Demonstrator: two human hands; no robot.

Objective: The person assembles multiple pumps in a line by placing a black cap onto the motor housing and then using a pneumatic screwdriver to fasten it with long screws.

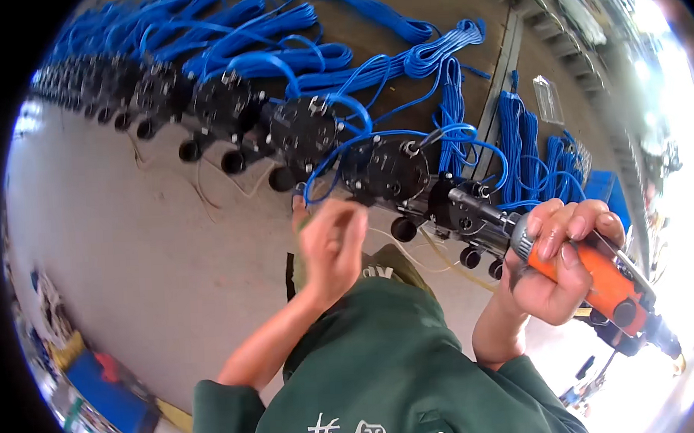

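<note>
My right hand (554,258) is wrapped round the orange body of an air screwdriver (609,282), whose shaft points left. Its tip meets a black round housing (463,211) at the right end of a long row. With the fingers curled in and slightly blurred, my left hand (333,244) hovers just below the neighbouring black housing (387,170). Whatever it may hold is hidden. A blue cable (336,146) loops over these housings, and a black plug end stands up from the nearer one.
More black housings (230,105) run off to the far left, with open tubes beneath. Bundled blue cables (270,53) lie across the brown bench (402,59). A clear plastic piece (547,99) and a blue bin (605,190) are at the right. Another blue container (111,397) stands lower left.
</note>
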